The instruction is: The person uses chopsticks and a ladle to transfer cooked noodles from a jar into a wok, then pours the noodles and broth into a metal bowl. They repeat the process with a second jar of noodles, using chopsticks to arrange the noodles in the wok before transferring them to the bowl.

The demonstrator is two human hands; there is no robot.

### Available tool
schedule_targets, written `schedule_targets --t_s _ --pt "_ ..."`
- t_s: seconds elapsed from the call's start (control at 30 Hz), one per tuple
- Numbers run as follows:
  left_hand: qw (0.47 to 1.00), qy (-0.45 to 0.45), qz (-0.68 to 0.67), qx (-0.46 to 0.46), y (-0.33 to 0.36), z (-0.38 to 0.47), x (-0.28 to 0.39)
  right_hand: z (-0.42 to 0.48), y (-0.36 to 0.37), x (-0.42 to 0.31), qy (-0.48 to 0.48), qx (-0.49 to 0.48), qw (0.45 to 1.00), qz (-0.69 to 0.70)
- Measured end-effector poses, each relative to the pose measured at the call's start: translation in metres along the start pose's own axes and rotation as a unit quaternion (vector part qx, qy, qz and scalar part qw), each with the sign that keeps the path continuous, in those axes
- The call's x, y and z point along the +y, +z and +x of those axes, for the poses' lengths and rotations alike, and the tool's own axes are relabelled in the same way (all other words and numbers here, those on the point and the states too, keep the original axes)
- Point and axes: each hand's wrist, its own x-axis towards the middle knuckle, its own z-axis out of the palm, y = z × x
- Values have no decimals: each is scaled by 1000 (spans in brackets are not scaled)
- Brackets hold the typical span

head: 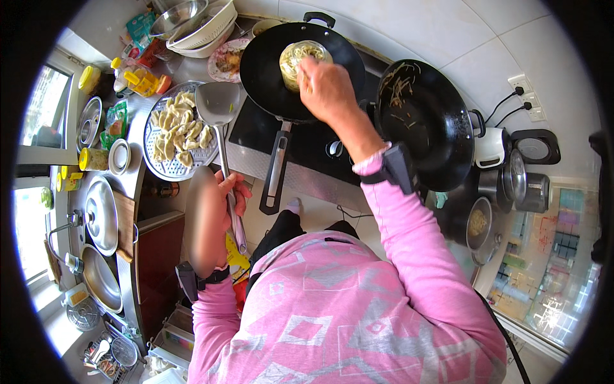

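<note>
My left hand (232, 194) is closed round the metal handle of a spatula (218, 103), whose broad blade hangs between the dumpling tray and the wok. My right hand (321, 86) is over a black frying wok (259, 62) on the stove, its fingers at the rim of a glass container (292, 62) that holds pale noodle-like strips. Whether the fingers grip the container or something in it is hidden. Left of the spatula, dumplings (177, 127) lie on a perforated metal tray (151, 158). A second black wok (427, 125) with a few food shreds stands right of my forearm.
The first wok's long handle (276, 177) juts over the counter edge towards me. A patterned plate of food (228, 62), an oil bottle (141, 81) and stacked white baskets (206, 36) stand at the back left. Plugged cords (503, 108) hang on the right wall.
</note>
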Motion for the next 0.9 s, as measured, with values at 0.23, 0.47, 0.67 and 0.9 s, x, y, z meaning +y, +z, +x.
schedule_targets --t_s 0.23,0.47,0.67,0.9 --pt "1000 11 -5 -16 0 -1 -2 32 -22 27 85 -56 994 50" --pt "1000 -8 -2 -20 3 -5 -1 33 -66 50 232 -14 880 415" --pt "1000 20 11 -17 11 -9 1 16 -38 56 336 28 820 462" --pt "999 17 -4 -49 37 -26 13 -16 -97 60 241 111 806 530"
